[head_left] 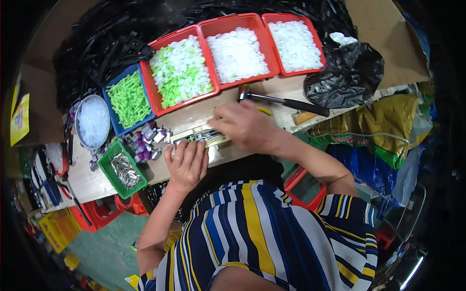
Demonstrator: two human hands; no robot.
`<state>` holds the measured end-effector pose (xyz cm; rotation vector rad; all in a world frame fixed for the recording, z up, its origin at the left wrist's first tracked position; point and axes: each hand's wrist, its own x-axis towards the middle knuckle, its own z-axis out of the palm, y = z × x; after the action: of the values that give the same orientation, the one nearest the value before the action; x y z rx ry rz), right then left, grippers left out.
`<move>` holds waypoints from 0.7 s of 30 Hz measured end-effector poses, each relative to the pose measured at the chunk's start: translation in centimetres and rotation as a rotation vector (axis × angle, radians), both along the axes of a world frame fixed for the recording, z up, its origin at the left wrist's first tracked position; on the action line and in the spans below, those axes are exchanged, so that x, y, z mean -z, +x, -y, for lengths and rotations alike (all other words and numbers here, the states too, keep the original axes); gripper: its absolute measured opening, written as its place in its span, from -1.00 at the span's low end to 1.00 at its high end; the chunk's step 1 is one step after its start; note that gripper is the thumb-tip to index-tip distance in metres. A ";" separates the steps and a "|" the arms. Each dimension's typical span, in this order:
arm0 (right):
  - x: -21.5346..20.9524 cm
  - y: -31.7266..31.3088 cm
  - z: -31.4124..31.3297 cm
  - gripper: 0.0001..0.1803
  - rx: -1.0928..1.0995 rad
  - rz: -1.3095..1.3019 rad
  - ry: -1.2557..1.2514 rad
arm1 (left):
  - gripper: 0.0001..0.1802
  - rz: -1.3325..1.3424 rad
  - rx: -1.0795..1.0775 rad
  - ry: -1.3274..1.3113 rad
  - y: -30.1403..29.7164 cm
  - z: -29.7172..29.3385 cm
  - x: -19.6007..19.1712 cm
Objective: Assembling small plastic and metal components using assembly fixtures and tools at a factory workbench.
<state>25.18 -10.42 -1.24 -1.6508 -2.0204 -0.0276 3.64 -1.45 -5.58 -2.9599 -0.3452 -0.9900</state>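
Note:
My left hand (186,162) rests on the near edge of the wooden workbench (194,116), fingers curled against the end of a narrow block (200,136) that carries a row of small dark and metal parts. My right hand (245,126) lies palm down over the other end of that block, fingers pressing on the parts. Whether either hand pinches a single piece is hidden. A hammer (284,102) with a black handle lies just beyond my right hand.
Three red trays (209,58) hold white and green plastic pieces. A blue tray (110,104) holds green pegs, a round bowl (92,121) holds clear bits, a green tray (108,167) holds metal clips. Purple-and-silver parts (145,140) lie loose. A black bag (344,72) sits right.

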 end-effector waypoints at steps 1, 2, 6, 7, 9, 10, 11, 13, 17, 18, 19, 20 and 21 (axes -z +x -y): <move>-0.6 1.3 0.8 -0.74 0.091 -0.047 0.052 | -0.59 -0.009 -0.005 -0.006 0.1 -0.1 -0.1; -1.4 3.1 1.5 -0.69 0.128 -0.090 0.103 | -0.58 -0.012 -0.012 -0.011 -0.2 -0.1 -0.3; -3.8 10.0 7.0 -0.77 0.536 -0.010 -0.025 | -0.58 -0.004 -0.022 -0.028 -0.4 -0.2 -0.3; -4.1 11.1 8.5 -0.79 0.653 0.050 -0.038 | -0.58 -0.001 -0.022 -0.032 -0.3 -0.2 -0.3; -3.9 12.4 10.3 -0.80 0.767 0.119 -0.118 | -0.58 0.000 -0.040 -0.040 -0.5 -0.2 -0.4; -3.4 12.7 10.5 -0.80 0.783 0.160 -0.149 | -0.58 0.003 -0.043 -0.055 -0.7 0.0 -0.5; -3.2 12.8 10.9 -0.80 0.804 0.201 -0.178 | -0.59 0.008 -0.040 -0.069 -0.6 -0.1 -0.8; -2.7 13.1 10.9 -0.76 0.796 0.186 -0.242 | -0.60 -0.010 -0.022 -0.111 -0.8 -0.1 -1.0; -3.1 14.4 11.9 -0.79 0.786 0.205 -0.297 | -0.59 0.018 0.037 -0.198 -0.1 -0.1 -1.9; -3.3 14.4 11.7 -0.81 0.797 0.162 -0.299 | -0.59 0.009 -0.002 -0.190 -0.5 -0.3 -2.3; -3.3 14.7 11.6 -0.84 0.748 0.214 -0.291 | -0.59 0.039 -0.011 -0.224 -0.8 -0.4 -2.8; -3.4 15.2 12.0 -0.84 0.753 0.113 -0.282 | -0.58 0.074 -0.005 -0.259 -0.9 -0.7 -3.4; -3.3 15.5 12.1 -0.84 0.753 0.012 -0.276 | -0.58 0.070 -0.029 -0.255 -1.1 -1.2 -3.9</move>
<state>40.66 -22.50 2.08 -2.4991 -1.3406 -0.0263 2.51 -0.25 -1.72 -3.1367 -0.5538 -1.1277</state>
